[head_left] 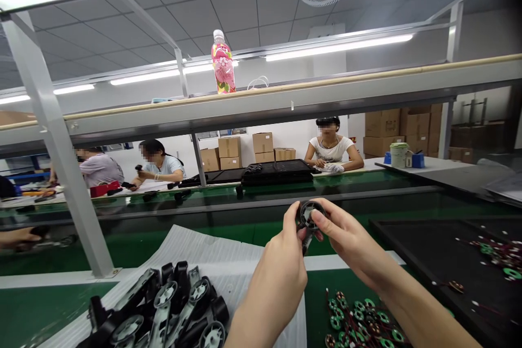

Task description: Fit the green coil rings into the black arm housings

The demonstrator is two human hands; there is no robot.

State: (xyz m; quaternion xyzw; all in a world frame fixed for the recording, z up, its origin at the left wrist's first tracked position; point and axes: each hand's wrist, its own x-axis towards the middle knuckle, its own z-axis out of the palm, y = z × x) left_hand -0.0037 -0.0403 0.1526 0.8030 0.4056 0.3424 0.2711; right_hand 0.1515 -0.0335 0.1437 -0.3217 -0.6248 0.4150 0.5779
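Your left hand (281, 272) and right hand (353, 242) pinch a small round black housing (308, 216) by its rim between your fingers (320, 221), apparently keeping its centre exposed, above the green table (253, 234); black brackets (163, 304) and green wound coils (359, 318) lie within easy reach.

bright overhead tube lights (338, 48) — soft shadows, edges bowed wide

My left fingers (290, 217) hid much of the round black part (308, 215), so its full outline could not be read. The stacked black-and-silver assemblies (163, 304) were cut off by the lower frame edge. The wired green coils (359, 318) were also cut off there, and their fine wiring was too small to trace.
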